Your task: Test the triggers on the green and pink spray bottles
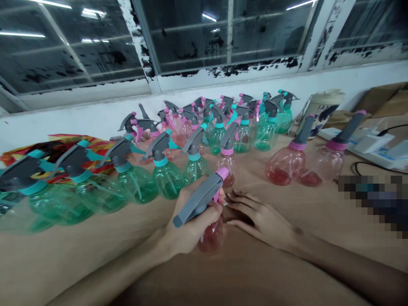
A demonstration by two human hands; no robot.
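1. Gripping the translucent pink, rounded plastic spray bottle [211, 241], the left hand [188, 225] wraps its fingers about the neck, below a grey trigger head [199, 199] with a pink nozzle [222, 173]. This bottle is the landmark for all places below; it is over the brown tabletop [32, 263], in front of the person. A deeper pink fills its lower part; liquid or tinted plastic cannot be told apart.
2. The right hand [264, 219] lies just to the right of the landmark, palm down, its fingers extended and slightly parted; whether the fingertips touch the bottle cannot be told.
3. To the left of and behind the landmark, a slanting row of translucent green spray bottles [138, 183] with turquoise collars shows pale dip tubes inside and darker green at the bottom.
4. Directly behind the landmark stands a pink-collared clear pink bottle [227, 165]; farther back is a crowded cluster of pink and green bottles [219, 135].
5. To the right of and behind the landmark, well apart from it, two pink-collared bottles [285, 165] show dark pink at their bases.
6. Beyond these two stands a cream printed tumbler [325, 104], its contents hidden.
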